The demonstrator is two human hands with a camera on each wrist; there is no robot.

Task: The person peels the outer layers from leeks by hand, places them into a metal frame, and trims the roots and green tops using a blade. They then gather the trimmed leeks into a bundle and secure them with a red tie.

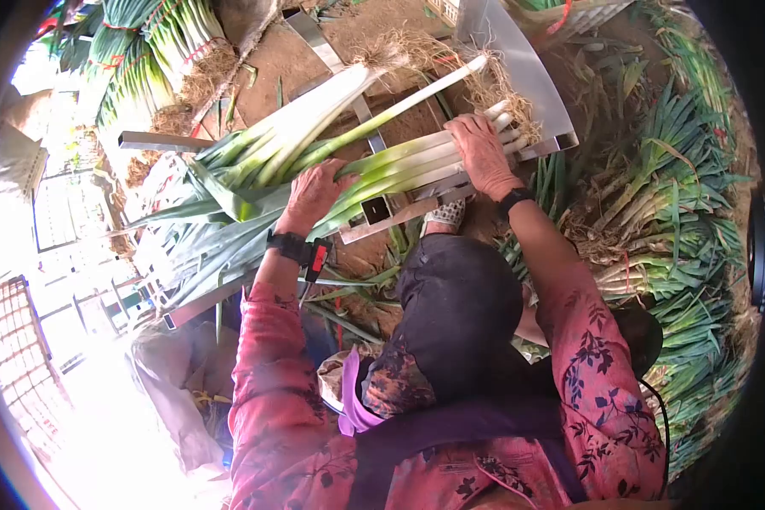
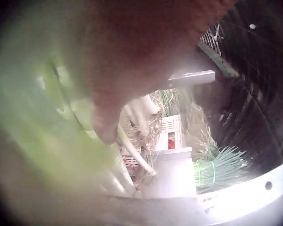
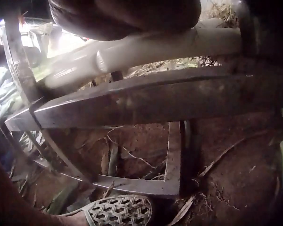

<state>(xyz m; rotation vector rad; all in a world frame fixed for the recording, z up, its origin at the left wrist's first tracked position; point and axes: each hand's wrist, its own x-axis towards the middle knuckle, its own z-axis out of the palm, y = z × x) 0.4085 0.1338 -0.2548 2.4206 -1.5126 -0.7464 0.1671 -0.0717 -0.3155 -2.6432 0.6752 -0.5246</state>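
1. On the metal rack (image 1: 314,41), near 12 o'clock in the head view, found leeks (image 1: 412,163) laid side by side, with roots (image 1: 525,119) toward 2 o'clock and leaves (image 1: 221,242) toward 9.
2. Near 1:30, noted right hand (image 1: 483,155) with fingers bent over the white shanks, gripping close to the roots.
3. Near 10:30, noted left hand (image 1: 314,195) over the greener stretch, with thumb set apart; could not tell, with fingertips hidden, whether pinching or merely resting.
4. At 11 o'clock, logged a second bunch (image 1: 314,119) just beyond.
5. Judged handling: light singly, weightier gathered; stiff, smooth and probably slippery along the shanks, limp and easily creased at the leaves.
6. Judged best hold: both hands round the firm shanks, clear of roots and leaf tips.
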